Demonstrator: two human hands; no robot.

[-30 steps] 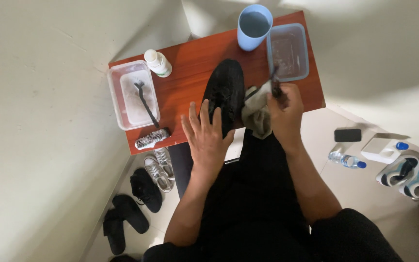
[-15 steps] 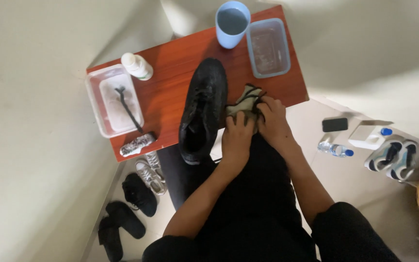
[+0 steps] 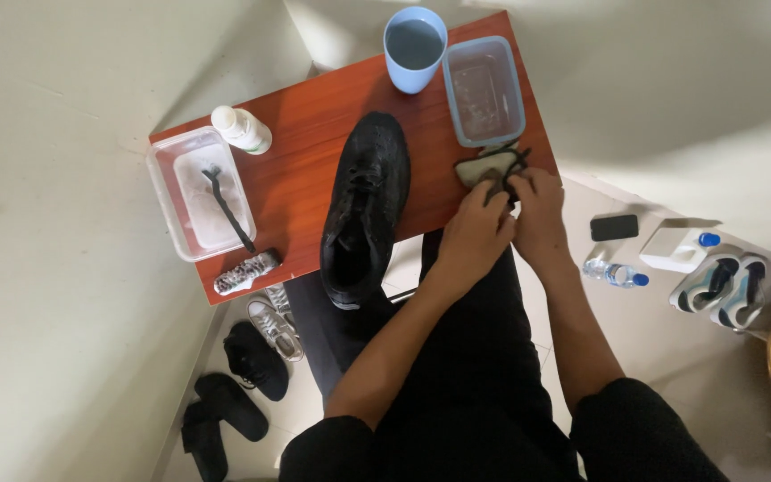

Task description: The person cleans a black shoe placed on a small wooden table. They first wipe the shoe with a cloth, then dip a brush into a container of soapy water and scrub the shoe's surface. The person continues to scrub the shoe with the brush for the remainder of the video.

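Right of centre, both the left hand and right hand pinch a grey cloth tangled with a dark lace, beside the black shoe, apparently mid-cleaning.

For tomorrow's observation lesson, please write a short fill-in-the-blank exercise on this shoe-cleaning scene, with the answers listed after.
1. The black shoe lies on a ____ table.
2. The left hand and right hand both grip a crumpled ____ at the table's edge.
3. The cup beside the empty container is coloured ____.
4. A dark brush lies inside the clear ____ beside the white bottle.

Missing words: red-brown; cloth; blue; container
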